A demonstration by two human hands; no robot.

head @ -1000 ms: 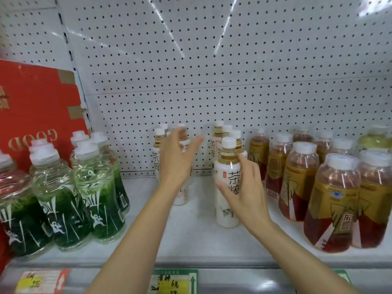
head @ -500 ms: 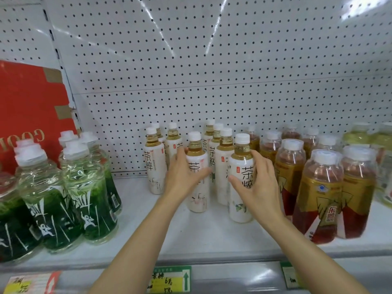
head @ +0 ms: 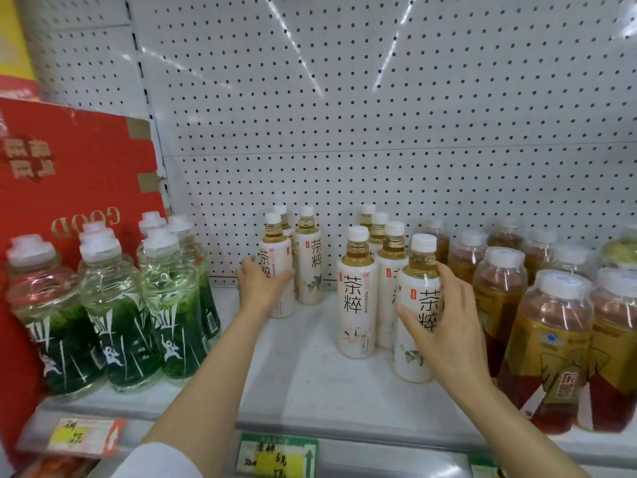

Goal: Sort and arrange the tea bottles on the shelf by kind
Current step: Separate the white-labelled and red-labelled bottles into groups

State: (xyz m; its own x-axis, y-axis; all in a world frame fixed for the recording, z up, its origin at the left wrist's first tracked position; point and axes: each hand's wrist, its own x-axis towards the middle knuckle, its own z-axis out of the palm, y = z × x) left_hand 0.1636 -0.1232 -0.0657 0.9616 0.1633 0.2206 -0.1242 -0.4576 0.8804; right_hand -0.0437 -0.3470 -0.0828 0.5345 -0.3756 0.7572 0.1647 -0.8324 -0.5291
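Observation:
On the white shelf (head: 310, 384) stand several slim white-labelled tea bottles. My left hand (head: 260, 288) wraps the front bottle of the left cluster (head: 275, 257), with two more behind it (head: 308, 257). My right hand (head: 444, 326) grips the frontmost white-labelled bottle (head: 418, 305) on the right. Another white bottle (head: 356, 298) stands free just left of it, with more in a row behind. Green-labelled bottles (head: 120, 322) fill the left side. Red-and-gold-labelled bottles (head: 551, 346) fill the right.
A red cardboard box (head: 69, 174) leans behind the green bottles at left. A white pegboard (head: 344, 115) backs the shelf. Price tags (head: 275, 458) sit on the front rail. Bare shelf lies between the two white-bottle clusters.
My left hand has moved left from the middle white bottle to the front bottle of the left cluster. My right hand keeps its grip on the front right bottle.

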